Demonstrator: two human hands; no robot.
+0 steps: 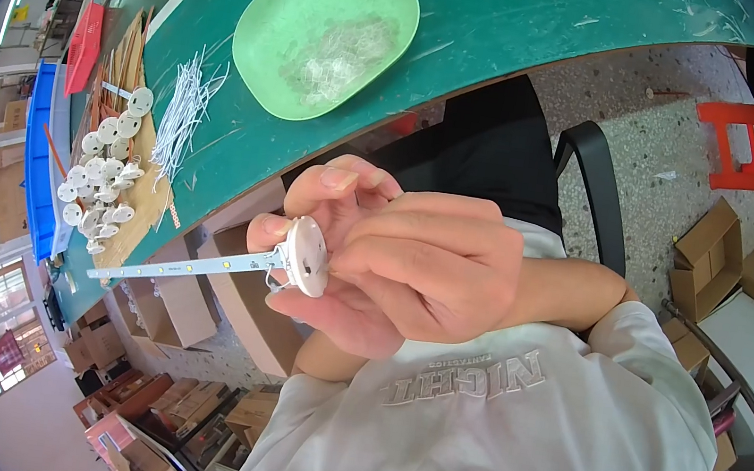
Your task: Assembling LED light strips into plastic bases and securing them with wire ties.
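Note:
In front of my chest, both hands meet at a white round disc (306,255) fixed to one end of a narrow LED strip (192,266). My left hand (342,321) is closed around the disc's edge, and the strip sticks out to the left. Thin wires loop where strip and disc join. My right hand (441,258) is closed, its fingertips pinched together against the disc's face. Whatever lies between those fingertips is hidden.
On the green table (481,21) stands a light green bowl (260,39) of small clear pieces. White wires (186,110) lie left of it, beside several white disc parts (105,166) on cardboard. A blue tray (42,163), red stool (741,145), chair armrest (597,188) and open carton (710,256) surround me.

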